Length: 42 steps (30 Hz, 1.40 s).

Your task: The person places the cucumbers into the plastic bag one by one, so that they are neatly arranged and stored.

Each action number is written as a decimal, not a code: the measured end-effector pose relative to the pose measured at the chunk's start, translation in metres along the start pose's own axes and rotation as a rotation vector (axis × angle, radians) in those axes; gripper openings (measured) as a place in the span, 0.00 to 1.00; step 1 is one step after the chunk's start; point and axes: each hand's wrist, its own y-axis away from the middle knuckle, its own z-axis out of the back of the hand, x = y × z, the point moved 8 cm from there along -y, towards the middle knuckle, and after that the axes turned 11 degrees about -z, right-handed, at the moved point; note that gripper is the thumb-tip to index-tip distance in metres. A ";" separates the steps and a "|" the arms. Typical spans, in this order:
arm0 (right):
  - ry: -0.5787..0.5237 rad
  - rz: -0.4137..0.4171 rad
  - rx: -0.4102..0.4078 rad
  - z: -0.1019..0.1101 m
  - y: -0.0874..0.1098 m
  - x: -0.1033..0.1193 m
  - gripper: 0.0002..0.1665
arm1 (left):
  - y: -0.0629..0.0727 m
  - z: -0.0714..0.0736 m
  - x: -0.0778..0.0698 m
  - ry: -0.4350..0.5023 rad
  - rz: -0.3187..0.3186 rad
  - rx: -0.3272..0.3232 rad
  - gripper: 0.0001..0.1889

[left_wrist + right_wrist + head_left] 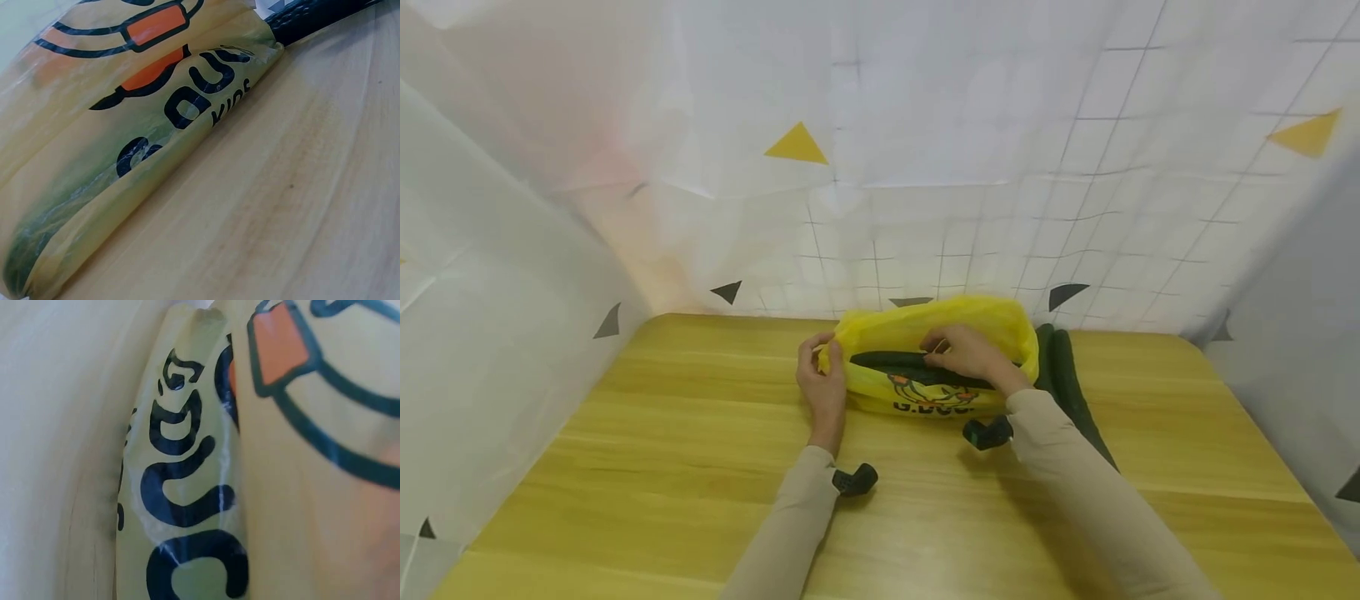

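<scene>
A yellow plastic bag (865, 392) with a cartoon print and dark lettering lies on its side on the table, its mouth facing up. My left hand (822, 383) grips the bag's left rim between thumb and fingers. In the bag's opening lies a dark green cucumber (887, 360). My right hand (966, 353) reaches over the front rim with curled fingers on that cucumber; its fingertips are partly hidden. Through the thin plastic, the left wrist view shows a green shape (28, 250). The right wrist view shows only the bag's printed side (187, 444).
Two more cucumbers (1070, 383) lie side by side on the wooden table (700, 433), just right of the bag and partly behind my right sleeve. White sheeting (925, 167) with grid lines and triangles stands behind the table. Dark wrist cameras (856, 480) stick out from both sleeves.
</scene>
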 end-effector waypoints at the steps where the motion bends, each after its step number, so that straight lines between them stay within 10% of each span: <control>1: -0.003 -0.002 -0.007 0.001 0.002 0.000 0.17 | 0.000 0.000 0.000 -0.001 0.005 -0.001 0.11; 42: -0.257 0.048 -0.328 0.062 0.108 -0.039 0.14 | 0.002 -0.002 -0.003 -0.002 0.013 0.034 0.12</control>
